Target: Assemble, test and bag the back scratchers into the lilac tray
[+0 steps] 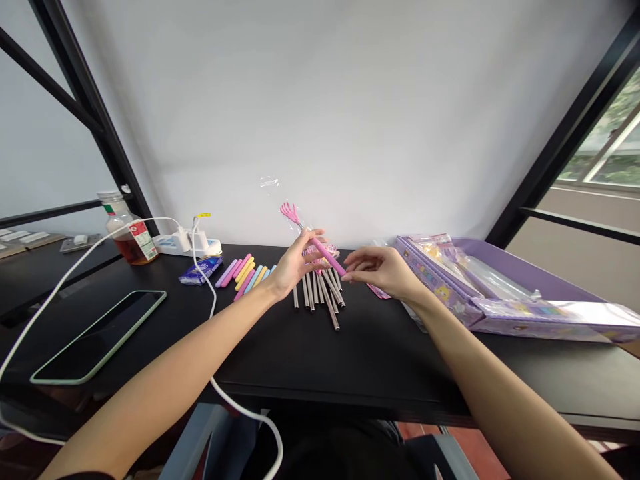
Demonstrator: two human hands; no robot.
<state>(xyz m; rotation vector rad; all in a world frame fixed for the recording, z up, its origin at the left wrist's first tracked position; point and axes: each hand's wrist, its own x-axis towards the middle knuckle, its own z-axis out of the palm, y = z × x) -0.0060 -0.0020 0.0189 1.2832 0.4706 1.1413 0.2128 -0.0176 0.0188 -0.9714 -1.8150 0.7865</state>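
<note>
Left hand point(295, 263): closed around a pink rod point(327, 257), which I grip between thumb and fingers at the center of the frame.
Right hand point(383, 270): open, fingers point(355, 262) loosely curved, their tips at the rod's lower end; I cannot tell whether they touch it.
Rod: slanting down to the right between my hands, above the desk.
Above my left hand: a pink hand-shaped plastic piece point(290, 213) and clear plastic film point(270, 183); I cannot tell whether the piece joins the rod.
Below my hands: tan sticks point(317, 297) fanned out on a black desk point(375, 360).
Left of them: pastel sticks point(245, 277) in a loose row, then a blue packet point(200, 270).
Upper left: a white power strip point(170, 245) and a bottle of brown liquid point(130, 240).
Lower left: a phone point(97, 337), lying face up.
Right side: a purple box point(500, 287) holding clear-wrapped packets.
</note>
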